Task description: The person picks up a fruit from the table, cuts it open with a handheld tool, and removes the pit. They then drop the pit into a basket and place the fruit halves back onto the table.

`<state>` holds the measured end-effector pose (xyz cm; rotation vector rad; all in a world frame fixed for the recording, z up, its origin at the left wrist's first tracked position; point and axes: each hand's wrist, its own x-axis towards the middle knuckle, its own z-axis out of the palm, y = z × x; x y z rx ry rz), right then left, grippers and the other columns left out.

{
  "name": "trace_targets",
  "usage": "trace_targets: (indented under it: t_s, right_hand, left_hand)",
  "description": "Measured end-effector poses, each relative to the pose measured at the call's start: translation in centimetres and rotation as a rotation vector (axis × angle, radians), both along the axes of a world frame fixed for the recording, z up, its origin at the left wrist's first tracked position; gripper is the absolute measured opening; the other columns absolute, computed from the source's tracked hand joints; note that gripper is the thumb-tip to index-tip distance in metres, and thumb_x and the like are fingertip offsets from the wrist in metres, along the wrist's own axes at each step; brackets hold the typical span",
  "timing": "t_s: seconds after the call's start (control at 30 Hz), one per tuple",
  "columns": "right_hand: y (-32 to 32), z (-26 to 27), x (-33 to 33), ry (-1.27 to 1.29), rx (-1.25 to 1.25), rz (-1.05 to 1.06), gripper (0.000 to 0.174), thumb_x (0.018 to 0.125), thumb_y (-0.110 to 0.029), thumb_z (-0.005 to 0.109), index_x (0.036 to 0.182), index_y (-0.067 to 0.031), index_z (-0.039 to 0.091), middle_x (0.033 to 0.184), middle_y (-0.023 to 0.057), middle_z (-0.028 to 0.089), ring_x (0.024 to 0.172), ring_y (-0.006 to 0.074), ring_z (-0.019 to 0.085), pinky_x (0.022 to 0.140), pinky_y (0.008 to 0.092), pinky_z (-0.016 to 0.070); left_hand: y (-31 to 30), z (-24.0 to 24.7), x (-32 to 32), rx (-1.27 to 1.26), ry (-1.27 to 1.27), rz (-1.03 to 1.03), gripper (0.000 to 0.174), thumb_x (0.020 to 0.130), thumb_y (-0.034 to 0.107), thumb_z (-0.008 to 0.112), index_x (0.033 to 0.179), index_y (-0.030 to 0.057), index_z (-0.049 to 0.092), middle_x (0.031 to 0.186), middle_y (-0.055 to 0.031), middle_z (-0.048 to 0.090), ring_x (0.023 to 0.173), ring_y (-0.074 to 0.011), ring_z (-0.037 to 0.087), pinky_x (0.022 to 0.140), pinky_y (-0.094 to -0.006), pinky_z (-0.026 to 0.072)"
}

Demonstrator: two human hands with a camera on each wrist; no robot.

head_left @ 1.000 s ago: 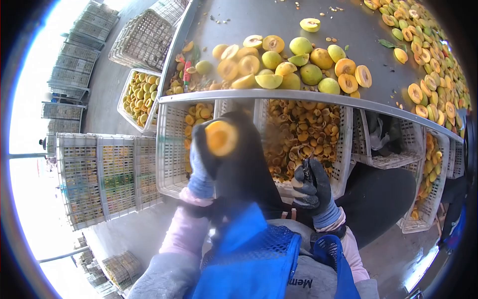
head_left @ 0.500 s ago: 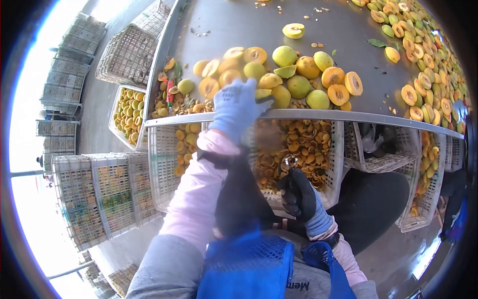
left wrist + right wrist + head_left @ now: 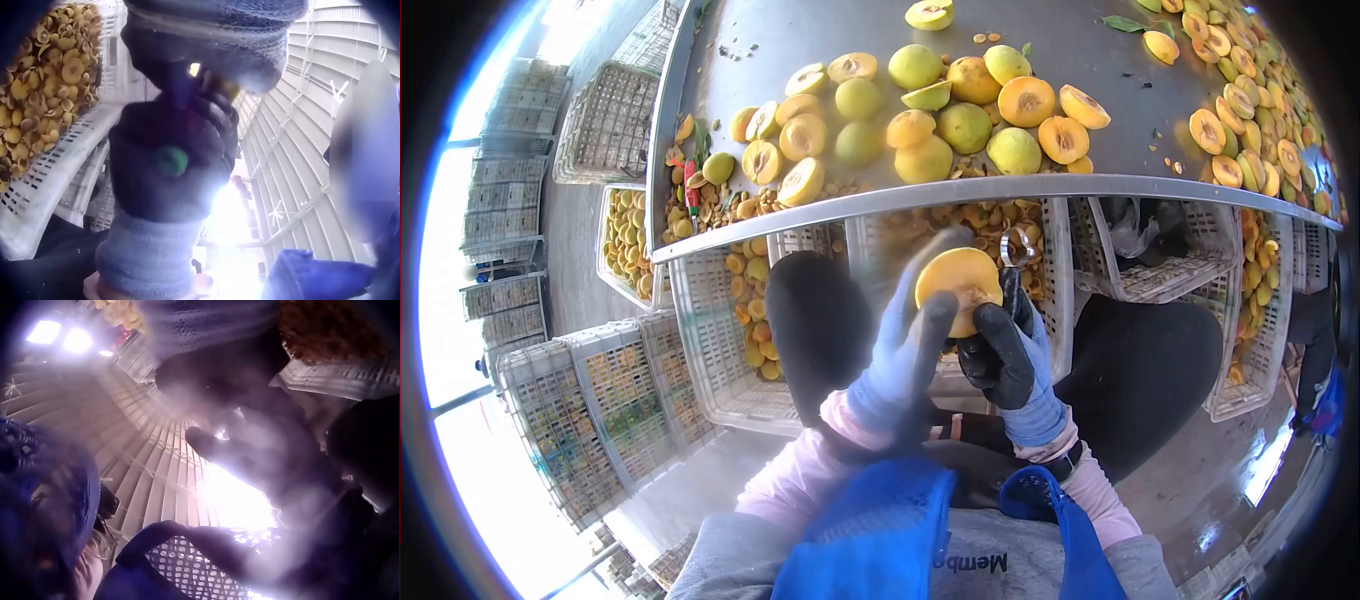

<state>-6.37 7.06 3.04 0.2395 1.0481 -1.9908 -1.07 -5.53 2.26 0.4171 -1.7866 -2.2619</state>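
In the head view, my gloved left hand [image 3: 890, 345] holds a yellow peach half [image 3: 958, 280] with its cut face up and thumb over the near edge. Close beside it is my gloved right hand [image 3: 1010, 355], fingers curled round a tool with a shiny metal ring [image 3: 1017, 247] at its end; the handle is hidden in the glove. The right fingertips are right at the half's edge. In the left wrist view the dark right glove [image 3: 175, 150] sits below the left one, and the fruit is mostly hidden. The right wrist view is hazy.
Above the hands, a metal table [image 3: 800, 212] bears whole and halved peaches [image 3: 920, 158] and a red-handled tool [image 3: 691, 190]. Underneath stand white crates [image 3: 730, 400] of fruit pieces. A larger heap of halves [image 3: 1260, 130] lies at right; stacked crates [image 3: 600, 400] stand at left.
My left hand went from holding one half low at left, to the fruit on the table, and now back beside the right hand with a half. The ring tool has risen slightly.
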Motion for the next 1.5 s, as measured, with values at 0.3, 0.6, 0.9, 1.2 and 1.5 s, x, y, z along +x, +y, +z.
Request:
trace_targets:
  t_s: [0.3,0.6,0.9,1.2,1.5]
  right_hand:
    - [1.3,-0.6,3.0,1.231,0.55,0.08,0.028,0.09,-0.013,0.055,0.112,0.0041,0.051,0.089,0.023,0.062,0.077,0.0398,0.063,0.064,0.0404,0.0488]
    - [1.7,-3.0,5.9,1.249,0.538,0.045,0.037,0.093,-0.011,0.051,0.125,0.0062,0.045,0.099,0.0222,0.063,0.085,0.0387,0.063,0.073,0.0411,0.0497]
    - [3.3,-3.8,4.9,0.641,0.343,0.362,0.039,0.091,-0.007,0.054,0.127,0.0054,0.047,0.118,0.0228,0.053,0.101,0.0364,0.056,0.089,0.0421,0.046]
    - [2.8,-8.1,8.5,0.485,0.324,0.221,0.029,0.097,-0.021,0.051,0.115,0.0015,0.053,0.091,0.0129,0.061,0.073,0.0199,0.057,0.065,0.0313,0.0452]
    - [2.3,-0.1,4.4,-0.556,-0.413,0.396,0.044,0.099,-0.046,0.04,0.086,-0.0067,0.054,0.054,-0.0013,0.044,0.037,0.0059,0.033,0.031,0.0211,0.0258]
  left_hand:
    - [1.7,0.6,1.0,0.022,-0.216,0.261,0.035,0.1,0.028,0.043,0.115,-0.0011,0.055,0.096,-0.009,0.062,0.084,-0.0132,0.057,0.074,-0.0259,0.0465]
    - [3.2,-1.1,1.7,-0.182,-0.125,0.337,0.028,0.098,0.021,0.045,0.114,-0.0004,0.055,0.095,-0.0096,0.063,0.082,-0.0145,0.057,0.076,-0.0276,0.0468]
    - [-0.9,0.7,2.4,0.016,-0.408,-0.093,0.04,0.098,0.037,0.048,0.114,0.0015,0.059,0.093,-0.0027,0.06,0.078,-0.0102,0.057,0.07,-0.025,0.0471]
    - [-0.4,0.5,1.3,-0.218,-0.361,-0.04,0.038,0.095,0.024,0.053,0.116,-0.0073,0.057,0.104,-0.0097,0.065,0.095,-0.0136,0.058,0.086,-0.0268,0.0464]
    - [-0.5,-0.6,1.3,-0.282,-0.114,-0.037,0.027,0.095,0.025,0.056,0.101,-0.0004,0.06,0.081,-0.0058,0.059,0.073,-0.0097,0.054,0.064,-0.0251,0.0464]
